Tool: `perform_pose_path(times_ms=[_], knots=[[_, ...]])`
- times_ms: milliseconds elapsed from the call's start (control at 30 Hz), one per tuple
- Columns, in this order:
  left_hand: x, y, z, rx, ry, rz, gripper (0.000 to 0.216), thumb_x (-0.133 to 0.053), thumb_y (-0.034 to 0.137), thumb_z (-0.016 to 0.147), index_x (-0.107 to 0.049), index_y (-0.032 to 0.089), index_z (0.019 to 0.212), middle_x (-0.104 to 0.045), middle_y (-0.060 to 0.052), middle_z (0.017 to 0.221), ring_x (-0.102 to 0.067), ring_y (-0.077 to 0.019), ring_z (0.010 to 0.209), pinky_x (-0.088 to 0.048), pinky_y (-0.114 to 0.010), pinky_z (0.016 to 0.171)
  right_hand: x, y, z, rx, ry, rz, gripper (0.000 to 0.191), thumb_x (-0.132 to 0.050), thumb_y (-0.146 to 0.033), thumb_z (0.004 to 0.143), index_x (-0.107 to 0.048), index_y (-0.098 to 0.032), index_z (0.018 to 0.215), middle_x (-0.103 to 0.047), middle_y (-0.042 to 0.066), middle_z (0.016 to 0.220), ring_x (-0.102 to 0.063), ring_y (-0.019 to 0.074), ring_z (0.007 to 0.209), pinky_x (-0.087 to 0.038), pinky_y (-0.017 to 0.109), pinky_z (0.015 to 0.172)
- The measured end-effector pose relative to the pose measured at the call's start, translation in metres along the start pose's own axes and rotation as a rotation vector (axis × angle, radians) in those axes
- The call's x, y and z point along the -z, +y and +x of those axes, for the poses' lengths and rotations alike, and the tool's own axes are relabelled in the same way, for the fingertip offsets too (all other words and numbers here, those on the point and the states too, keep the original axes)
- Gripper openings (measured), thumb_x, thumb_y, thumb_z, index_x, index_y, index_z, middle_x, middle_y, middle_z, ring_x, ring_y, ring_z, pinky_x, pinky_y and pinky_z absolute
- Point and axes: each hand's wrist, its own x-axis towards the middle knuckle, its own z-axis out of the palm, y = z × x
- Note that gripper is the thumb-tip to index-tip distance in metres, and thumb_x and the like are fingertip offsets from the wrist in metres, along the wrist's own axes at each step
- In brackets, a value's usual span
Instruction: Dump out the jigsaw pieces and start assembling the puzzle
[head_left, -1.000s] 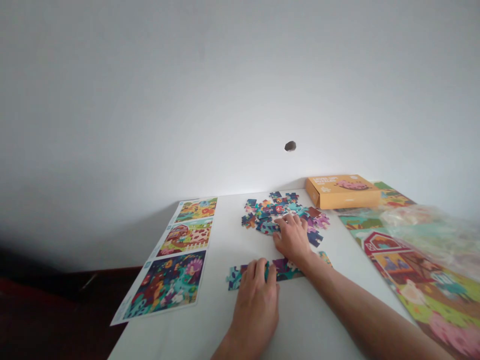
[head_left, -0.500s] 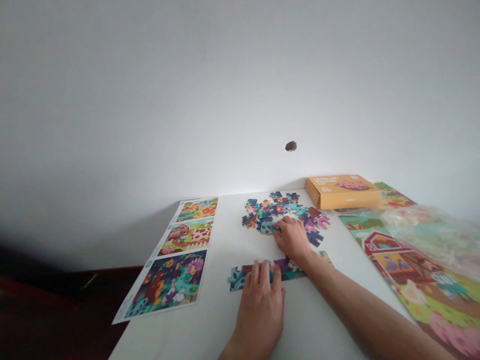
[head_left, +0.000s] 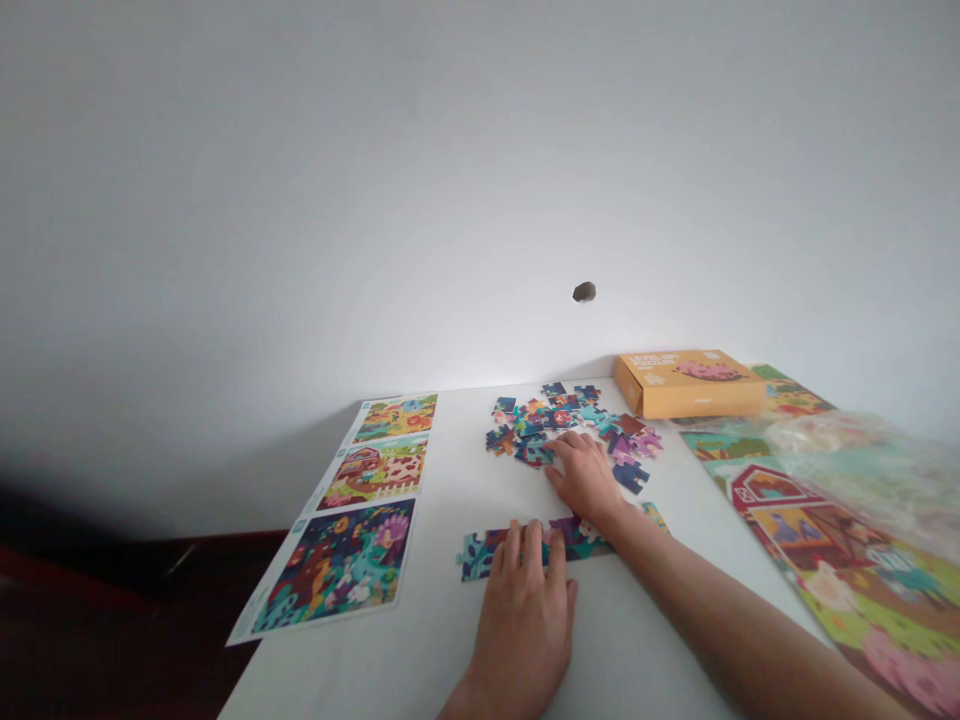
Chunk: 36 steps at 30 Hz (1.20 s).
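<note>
My left hand [head_left: 525, 610] lies flat with its fingers stretched over a joined strip of jigsaw pieces [head_left: 477, 557] near the front of the table. Past that strip, my right hand [head_left: 585, 475] reaches to the near edge of a heap of loose jigsaw pieces [head_left: 559, 418]. Its fingers are spread and rest on or just above a blue-teal piece [head_left: 531, 450]; nothing shows held in them. My right forearm crosses over the strip's right part and hides some of it.
On the left lies a sheet with three printed pictures [head_left: 334, 535]. A yellow puzzle box [head_left: 701, 400] stands against the wall [head_left: 450, 200] at the back right. Farm-picture boards [head_left: 825, 590] lie along the right side, partly under a clear plastic bag [head_left: 847, 460]. The white table [head_left: 360, 670] ends at the left.
My right hand's fingers have opened out slightly over the loose pieces. My left thumb has spread a little from the fingers. The strip and heap look unchanged.
</note>
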Motion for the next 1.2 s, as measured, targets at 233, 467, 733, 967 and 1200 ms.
perform_pose_path(times_ms=[233,467,733,967,1200], knots=[[-0.001,-0.002,0.000,-0.025,0.026,0.013,0.041,-0.051,0.022,0.088,-0.058,0.016,0.128,-0.052,-0.016,0.134,-0.045,-0.0372,0.127,-0.044,-0.055,0.101,-0.001,0.003,0.003,-0.009,-0.036,-0.017,0.042,-0.060,-0.036,0.088,-0.056,-0.026,0.129,-0.062,0.005,0.126,-0.047,0.0266,0.117,-0.029,0.042,0.101],[0.000,-0.002,0.000,-0.026,0.028,-0.005,0.041,-0.051,0.022,0.087,-0.058,0.017,0.127,-0.052,-0.016,0.133,-0.044,-0.0368,0.126,-0.044,-0.054,0.101,-0.002,0.004,0.005,-0.006,0.016,-0.004,0.037,-0.062,-0.036,0.087,-0.060,-0.027,0.123,-0.064,0.006,0.120,-0.049,0.0269,0.115,-0.030,0.042,0.099],[0.014,-0.022,0.016,0.115,0.080,-0.366,0.032,-0.047,0.021,0.089,-0.061,0.018,0.119,-0.062,-0.011,0.114,-0.057,-0.0253,0.109,-0.049,-0.043,0.096,0.004,-0.003,0.000,0.075,0.164,0.351,0.024,-0.062,-0.039,0.087,-0.066,-0.022,0.103,-0.067,0.006,0.107,-0.057,0.0207,0.102,-0.039,0.035,0.094],[0.019,-0.066,0.042,0.432,0.223,-0.882,0.041,-0.051,0.042,0.090,-0.059,0.016,0.121,-0.068,-0.012,0.114,-0.068,-0.0235,0.097,-0.057,-0.033,0.078,0.010,-0.020,-0.017,0.217,-0.144,0.893,0.030,-0.061,-0.044,0.086,-0.064,-0.021,0.106,-0.068,0.002,0.096,-0.063,0.0155,0.081,-0.053,0.028,0.072],[0.025,-0.074,0.048,0.471,0.270,-1.012,0.038,-0.063,0.037,0.081,-0.060,0.016,0.112,-0.071,-0.008,0.099,-0.068,-0.0194,0.086,-0.055,-0.030,0.075,0.002,-0.019,-0.019,0.152,-0.288,0.996,0.032,-0.055,-0.049,0.089,-0.064,-0.022,0.103,-0.071,0.003,0.089,-0.064,0.0138,0.062,-0.042,0.019,0.042]])
